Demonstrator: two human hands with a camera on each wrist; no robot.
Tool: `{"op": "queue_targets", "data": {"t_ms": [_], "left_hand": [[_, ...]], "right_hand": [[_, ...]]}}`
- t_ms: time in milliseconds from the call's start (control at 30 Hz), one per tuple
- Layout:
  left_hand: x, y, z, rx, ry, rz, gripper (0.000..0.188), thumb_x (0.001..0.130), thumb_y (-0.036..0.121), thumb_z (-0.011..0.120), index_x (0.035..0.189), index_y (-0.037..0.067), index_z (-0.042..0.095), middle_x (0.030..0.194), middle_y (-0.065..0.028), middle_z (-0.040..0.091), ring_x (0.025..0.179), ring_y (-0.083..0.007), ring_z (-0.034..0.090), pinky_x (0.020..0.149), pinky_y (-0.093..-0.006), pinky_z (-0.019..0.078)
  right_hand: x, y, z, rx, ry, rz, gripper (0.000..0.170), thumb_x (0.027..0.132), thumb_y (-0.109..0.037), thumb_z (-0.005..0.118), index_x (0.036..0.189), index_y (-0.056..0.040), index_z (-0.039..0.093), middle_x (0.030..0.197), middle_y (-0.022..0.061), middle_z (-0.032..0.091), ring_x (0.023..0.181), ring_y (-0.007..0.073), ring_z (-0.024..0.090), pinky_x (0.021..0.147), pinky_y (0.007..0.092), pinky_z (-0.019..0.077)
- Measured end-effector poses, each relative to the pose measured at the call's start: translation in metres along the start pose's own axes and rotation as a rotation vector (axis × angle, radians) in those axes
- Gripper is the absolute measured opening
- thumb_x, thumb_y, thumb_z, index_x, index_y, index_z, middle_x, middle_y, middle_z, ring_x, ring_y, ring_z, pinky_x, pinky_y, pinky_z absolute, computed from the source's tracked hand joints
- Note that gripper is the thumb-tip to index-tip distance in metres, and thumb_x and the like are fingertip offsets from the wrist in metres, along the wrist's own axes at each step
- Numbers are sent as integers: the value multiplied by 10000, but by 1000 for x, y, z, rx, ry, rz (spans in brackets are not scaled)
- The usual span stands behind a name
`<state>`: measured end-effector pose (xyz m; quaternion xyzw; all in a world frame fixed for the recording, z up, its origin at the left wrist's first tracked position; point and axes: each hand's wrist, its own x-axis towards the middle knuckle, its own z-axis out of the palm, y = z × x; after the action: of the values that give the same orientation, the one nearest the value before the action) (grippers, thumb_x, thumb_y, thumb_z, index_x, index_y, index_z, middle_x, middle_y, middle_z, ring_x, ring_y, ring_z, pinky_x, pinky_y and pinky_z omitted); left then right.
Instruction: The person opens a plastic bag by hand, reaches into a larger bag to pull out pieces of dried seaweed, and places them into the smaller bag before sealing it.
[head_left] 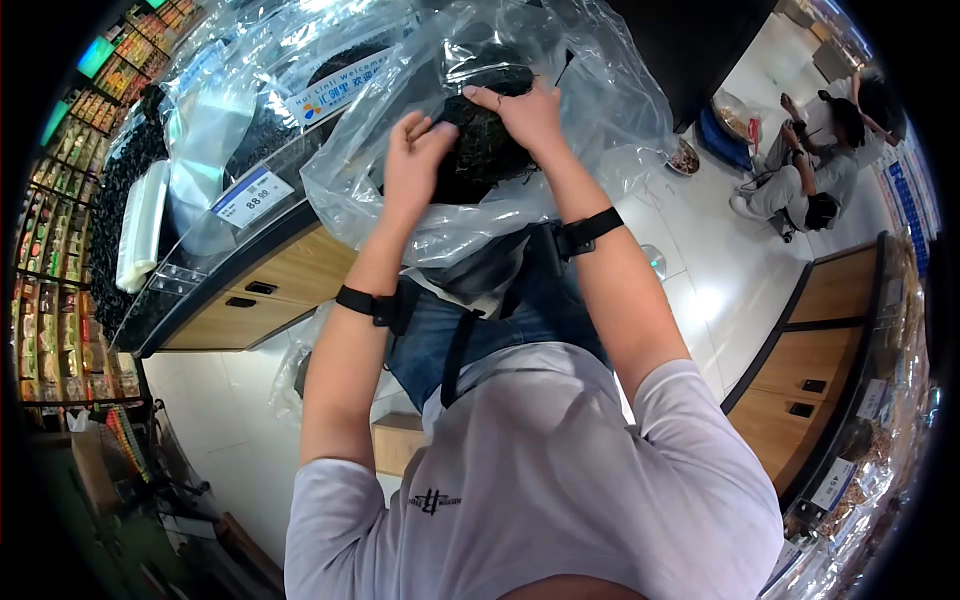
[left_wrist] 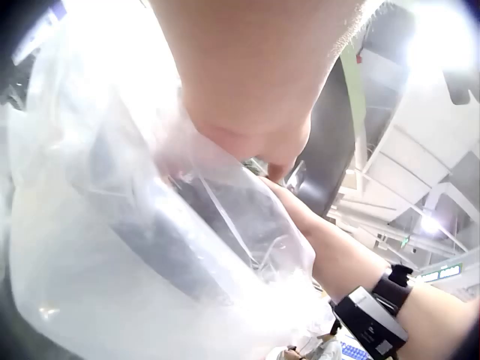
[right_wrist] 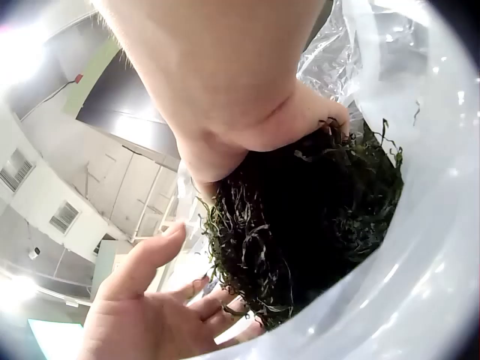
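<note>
A clump of dark, shredded dried seaweed [head_left: 487, 150] stands in the mouth of a large clear plastic bag [head_left: 345, 180]. My right hand [head_left: 532, 122] holds the clump from its far right side, thumb across the top. In the right wrist view that hand [right_wrist: 255, 124] lies over the dark green strands [right_wrist: 247, 247], its fingertips partly hidden among them. Across from it, my left hand [head_left: 415, 165] is at the clump's left side. The left fingers [right_wrist: 214, 311] look fairly straight, with the thumb spread away. Milky bag plastic [left_wrist: 97, 247] covers much of the left wrist view.
Left of the bag, a bulk counter carries a price card [head_left: 252, 198], a roll of clear bags [head_left: 143, 225] and more dark dried goods [head_left: 125, 180]. Wooden cabinets [head_left: 245, 300] stand below. At right, people crouch on the floor [head_left: 815, 170] near a bowl [head_left: 684, 158].
</note>
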<state>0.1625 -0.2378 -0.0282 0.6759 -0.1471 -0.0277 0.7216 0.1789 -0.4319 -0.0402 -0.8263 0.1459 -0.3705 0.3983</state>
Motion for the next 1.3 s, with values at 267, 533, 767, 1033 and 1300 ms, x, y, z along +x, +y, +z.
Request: {"op": "queue_targets", "data": {"t_ms": [267, 533, 767, 1033, 1300], "left_hand": [[41, 4, -32, 306, -62, -43, 271, 976, 202, 659, 1192, 46, 703, 1011, -13, 723, 860, -79, 627, 782, -235, 488], [47, 15, -28, 311, -49, 100, 327, 945, 231, 690, 1210, 41, 712, 1058, -55, 740, 897, -141, 665, 834, -290, 513], [-10, 42, -32, 142, -274, 364, 844, 758, 348, 877, 1455, 60, 499, 1242, -135, 618, 1130, -247, 598, 954, -355, 488], [-26, 33, -5, 1104, 184, 869, 1388, 501, 479, 968, 1589, 114, 186, 1526, -247, 345, 1349, -418, 376, 1103, -577, 292], [-27, 32, 15, 1623, 19, 739, 1322, 486, 583, 905, 1546, 47, 326, 1559, -211, 361, 1454, -342, 302, 1065, -458, 247]], "right_hand": [[-2, -24, -41, 912, -318, 385, 381, 796, -289, 831, 1074, -53, 719, 1019, 44, 720, 916, 174, 690, 825, 317, 545], [-2, -46, -57, 1209, -455, 657, 474, 851, -438, 752, 1179, -102, 685, 1139, 57, 715, 1056, 221, 664, 958, 389, 519], [-12, -59, -48, 1264, -459, 696, 453, 882, -426, 732, 1210, -121, 672, 1180, 49, 705, 1100, 233, 648, 1001, 414, 500], [-11, -52, -18, 1244, -367, 651, 528, 827, -303, 826, 1227, -18, 633, 1156, 123, 697, 1017, 260, 691, 900, 425, 574], [-10, -35, 0, 1114, -281, 687, 695, 773, -373, 864, 1264, 47, 607, 1248, 180, 642, 1113, 263, 644, 936, 426, 534]]}}
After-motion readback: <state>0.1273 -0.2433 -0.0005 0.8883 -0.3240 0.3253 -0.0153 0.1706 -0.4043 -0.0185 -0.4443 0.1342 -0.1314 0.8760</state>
